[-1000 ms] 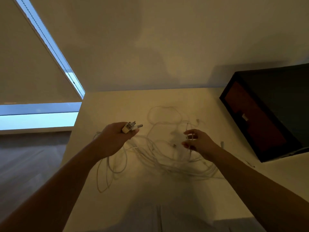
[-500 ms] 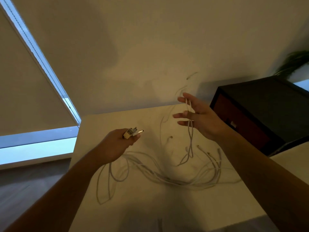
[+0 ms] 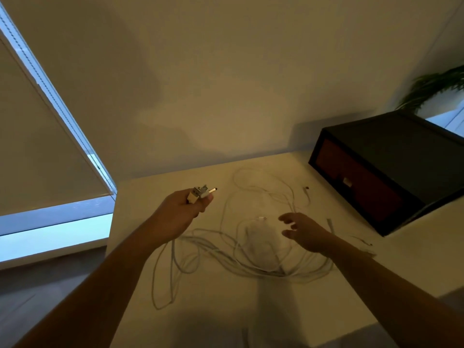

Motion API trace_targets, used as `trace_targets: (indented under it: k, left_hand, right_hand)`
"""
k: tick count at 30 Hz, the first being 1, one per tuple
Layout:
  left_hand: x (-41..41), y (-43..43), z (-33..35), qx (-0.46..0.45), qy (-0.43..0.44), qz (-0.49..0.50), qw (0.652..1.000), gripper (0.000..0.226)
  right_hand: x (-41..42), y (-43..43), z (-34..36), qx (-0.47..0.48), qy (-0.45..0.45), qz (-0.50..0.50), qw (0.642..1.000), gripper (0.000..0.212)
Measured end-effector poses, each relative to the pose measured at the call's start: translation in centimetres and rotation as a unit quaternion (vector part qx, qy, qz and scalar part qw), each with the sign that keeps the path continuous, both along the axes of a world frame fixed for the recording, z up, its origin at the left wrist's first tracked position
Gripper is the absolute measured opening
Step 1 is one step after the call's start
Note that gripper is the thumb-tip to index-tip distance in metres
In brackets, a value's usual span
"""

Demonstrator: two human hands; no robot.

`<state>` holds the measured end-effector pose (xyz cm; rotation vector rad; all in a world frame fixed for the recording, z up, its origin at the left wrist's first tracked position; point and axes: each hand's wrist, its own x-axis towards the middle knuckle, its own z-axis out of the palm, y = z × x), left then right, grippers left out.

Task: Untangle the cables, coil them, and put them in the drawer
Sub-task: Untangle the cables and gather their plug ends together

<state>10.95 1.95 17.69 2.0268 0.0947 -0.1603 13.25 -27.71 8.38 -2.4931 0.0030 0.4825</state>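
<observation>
Cables (image 3: pixel 241 266) lie tangled on the tabletop (image 3: pixel 213 317) left of the drawer (image 3: pixel 356 189), their long run sideways from the left hand (image 3: pixel 180 213), whose grip holds the plug ends (image 3: pixel 199 194), toward the nearer right hand (image 3: pixel 305 233), grip spread wide over the tangle.

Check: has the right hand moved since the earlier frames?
Yes, the right hand dropped from the dark drawer box's top edge toward the tangled white cables.
</observation>
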Motion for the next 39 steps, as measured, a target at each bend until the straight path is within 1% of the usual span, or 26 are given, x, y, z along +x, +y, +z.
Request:
trace_targets:
  k: [2,4,6,10,11,15,17,19,20,22,24,27,29,30,32,35,37,39]
  left_hand:
    - [0.4,0.1,-0.3,-0.01,0.005,-0.003,1.0,0.033]
    - [0.7,0.1,-0.6,-0.017,0.01,-0.005,1.0,0.034]
    - [1.0,0.1,-0.9,-0.022,0.015,-0.006,1.0,0.035]
    - [1.3,0.0,-1.1,-0.033,0.029,0.015,0.999,0.036]
    - [1.3,-0.1,-1.0,-0.044,0.033,0.023,0.998,0.036]
    - [1.1,-0.4,-1.0,-0.102,0.057,0.037,0.992,0.041]
    - [1.2,-0.4,-1.2,-0.107,0.071,0.044,0.991,0.049]
    - [1.3,-0.5,-1.4,-0.121,0.083,0.056,0.988,0.055]
    - [1.4,-0.5,-1.6,-0.133,0.087,0.064,0.985,0.057]
    - [1.6,-0.6,-1.8,-0.16,0.091,0.078,0.98,0.057]
    - [1.7,-0.7,-1.9,-0.181,0.093,0.083,0.976,0.057]
    - [1.4,-0.7,-2.0,-0.19,0.091,0.076,0.975,0.057]
    - [1.2,-0.6,-2.0,-0.195,0.085,0.075,0.974,0.051]
    - [1.1,-0.5,-2.0,-0.196,0.084,0.074,0.974,0.049]
    - [0.9,-0.3,-2.0,-0.193,0.085,0.073,0.975,0.047]
    - [0.6,-0.2,-1.8,-0.2,0.078,0.065,0.975,0.046]
    - [0.5,-0.1,-1.7,-0.206,0.071,0.062,0.974,0.046]
    - [0.5,-0.2,-1.6,-0.212,0.068,0.061,0.973,0.046]
  right_hand:
    - [-0.7,0.2,-0.9,-0.031,-0.018,0.029,0.999,0.031]
    - [-1.1,0.7,-2.1,-0.048,-0.02,0.056,0.997,0.026]
    - [-1.1,1.4,-3.6,-0.07,-0.012,0.097,0.993,0.028]
    - [-0.9,3.0,-6.5,-0.129,0.014,0.163,0.978,0.038]
    - [-0.8,3.2,-7.2,-0.15,0.006,0.172,0.974,0.038]
    - [-0.6,3.7,-8.1,-0.226,-0.025,0.21,0.951,0.026]
    - [0.0,3.7,-7.8,-0.236,-0.019,0.22,0.946,0.024]
    - [0.7,3.6,-7.2,-0.215,-0.014,0.215,0.952,0.022]
    - [1.1,3.5,-7.0,-0.194,-0.005,0.212,0.958,0.024]
    - [1.2,3.3,-6.8,-0.169,0.033,0.221,0.96,0.037]
    - [0.8,3.3,-7.4,-0.199,0.053,0.258,0.944,0.045]
    - [-0.1,4.0,-8.2,-0.24,0.046,0.276,0.93,0.039]
    - [-0.3,4.4,-8.1,-0.262,0.041,0.292,0.919,0.038]
    - [-0.3,4.4,-7.9,-0.261,0.043,0.295,0.918,0.037]
    - [0.0,4.4,-7.1,-0.226,0.045,0.277,0.933,0.031]
    - [1.0,4.1,-4.4,-0.139,0.026,0.225,0.964,0.025]
    - [1.9,4.0,-1.5,-0.062,-0.006,0.164,0.984,0.024]
    - [2.8,4.0,1.7,0.022,-0.046,0.099,0.994,0.022]
